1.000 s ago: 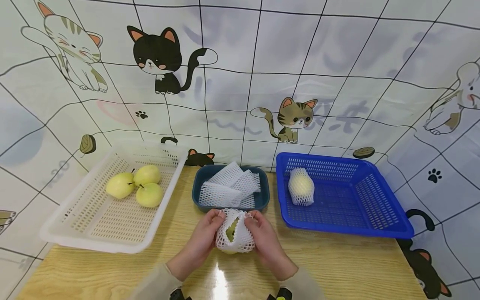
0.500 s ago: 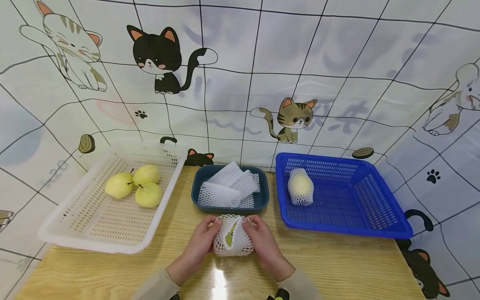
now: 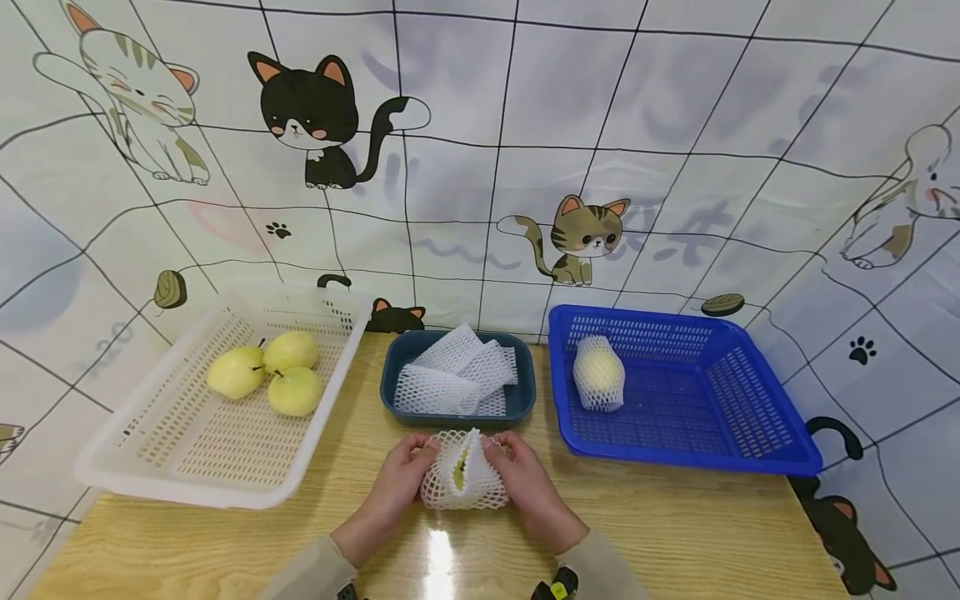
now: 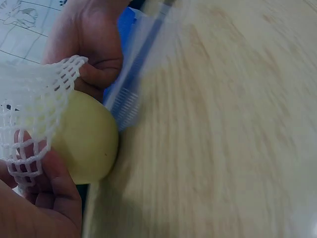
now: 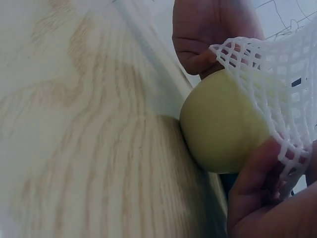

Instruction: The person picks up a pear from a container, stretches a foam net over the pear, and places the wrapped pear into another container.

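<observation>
In the head view my left hand (image 3: pixel 396 483) and right hand (image 3: pixel 528 487) pinch opposite edges of a white foam net sleeve (image 3: pixel 483 487). Beneath it is a yellow-green pear (image 3: pixel 460 473), glimpsed through a slit in the net. Both wrist views show the sleeve covering part of the pear (image 4: pixel 96 136), whose lower side is bare and sits at the table. In the right wrist view the fingers of my right hand (image 5: pixel 267 198) touch or lie close to the fruit (image 5: pixel 218 124); exact contact is hard to tell.
A white basket (image 3: pixel 281 487) at left holds 3 bare pears (image 3: pixel 295 391). Behind my hands, a dark teal tray (image 3: pixel 390 404) contains several flat foam sleeves (image 3: pixel 438 390). To the right, a blue basket (image 3: pixel 690 462) has one net-wrapped pear (image 3: pixel 598 372). A cat-patterned sheet (image 3: pixel 450 167) hangs behind the table.
Both hands have drawn slightly nearer to me, then stayed roughly level. The net has spread wider and its slit has narrowed, showing less of the pear.
</observation>
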